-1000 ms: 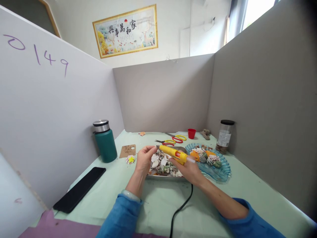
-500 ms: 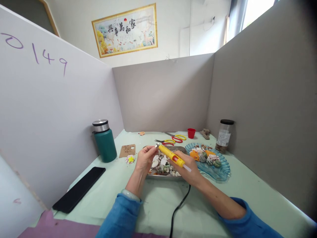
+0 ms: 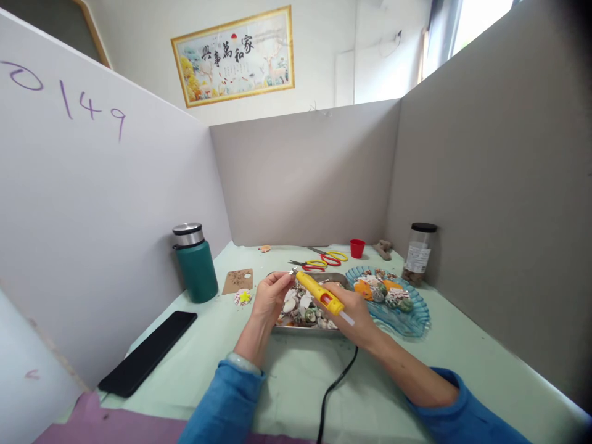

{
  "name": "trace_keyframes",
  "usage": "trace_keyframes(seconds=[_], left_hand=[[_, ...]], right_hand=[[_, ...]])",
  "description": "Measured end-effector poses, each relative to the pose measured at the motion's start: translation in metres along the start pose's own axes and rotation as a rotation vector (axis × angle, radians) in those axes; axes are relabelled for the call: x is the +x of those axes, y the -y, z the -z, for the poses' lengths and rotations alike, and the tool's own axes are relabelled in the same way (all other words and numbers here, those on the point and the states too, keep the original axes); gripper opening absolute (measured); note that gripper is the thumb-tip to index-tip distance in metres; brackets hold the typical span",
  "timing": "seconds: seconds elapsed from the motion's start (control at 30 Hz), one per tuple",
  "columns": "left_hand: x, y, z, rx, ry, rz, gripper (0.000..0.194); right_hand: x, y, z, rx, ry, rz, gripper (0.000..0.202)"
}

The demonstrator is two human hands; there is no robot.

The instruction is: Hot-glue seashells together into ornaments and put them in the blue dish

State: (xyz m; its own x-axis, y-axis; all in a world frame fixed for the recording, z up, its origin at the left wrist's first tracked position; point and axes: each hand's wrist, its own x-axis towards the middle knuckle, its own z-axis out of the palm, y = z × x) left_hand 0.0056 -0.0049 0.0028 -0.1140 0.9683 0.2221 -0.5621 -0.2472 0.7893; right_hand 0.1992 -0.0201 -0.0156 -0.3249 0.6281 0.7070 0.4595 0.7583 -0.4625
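A yellow hot glue gun (image 3: 319, 291) is gripped in my right hand (image 3: 354, 314), its nozzle pointing up and left and a whitish glue stick poking from its back end. Pinched together at that nozzle, the fingertips of my left hand (image 3: 271, 299) hold something small that I cannot make out. Both hands hover over a metal tray (image 3: 305, 331) full of seashells (image 3: 305, 305), hiding part of it. From beneath my right hand a black cord (image 3: 340, 377) runs down toward the front edge.
On the right stand a blue scalloped plate (image 3: 419, 320) of shells and a black-lidded jar (image 3: 419, 253). Scissors (image 3: 328, 256) and a red cup (image 3: 357, 248) lie behind the tray. Leftward are a green bottle (image 3: 197, 271), a brown card (image 3: 238, 282), a flower-like piece (image 3: 243, 297) and a black phone-like slab (image 3: 150, 353).
Both hands keep nearly the same pose. The glue gun's back end has shifted very slightly left and down, and the cord has moved a little to the right.
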Motion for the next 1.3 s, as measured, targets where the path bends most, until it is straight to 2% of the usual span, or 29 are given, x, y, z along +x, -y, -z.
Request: trace_keyframes(seconds=[0.13, 0.33, 0.73, 0.93, 1.17, 1.3], left_hand=[[-0.0006, -0.0008, -0.001, -0.011, -0.004, -0.003, 0.027], [-0.001, -0.0006, -0.0007, 0.017, 0.006, -0.005, 0.026], [-0.0011, -0.0007, -0.0007, 0.077, -0.016, -0.027, 0.026], [-0.0001, 0.0005, 0.0009, 0.052, -0.003, -0.021, 0.026], [0.0001, -0.0002, 0.0003, -0.006, -0.002, -0.005, 0.026], [-0.0007, -0.0009, -0.0002, -0.011, 0.011, 0.007, 0.025]], right_hand=[[0.0002, 0.0023, 0.0007, -0.011, 0.034, 0.019, 0.02], [0.0004, -0.0011, -0.0002, -0.002, -0.019, -0.009, 0.022], [0.0035, 0.005, 0.0054, 0.016, -0.047, -0.1, 0.024], [0.0026, 0.005, 0.0052, 0.045, -0.018, -0.109, 0.025], [-0.0016, -0.0035, -0.0025, 0.04, 0.005, 0.004, 0.021], [-0.0013, -0.0036, -0.0019, 0.028, -0.017, -0.003, 0.02]])
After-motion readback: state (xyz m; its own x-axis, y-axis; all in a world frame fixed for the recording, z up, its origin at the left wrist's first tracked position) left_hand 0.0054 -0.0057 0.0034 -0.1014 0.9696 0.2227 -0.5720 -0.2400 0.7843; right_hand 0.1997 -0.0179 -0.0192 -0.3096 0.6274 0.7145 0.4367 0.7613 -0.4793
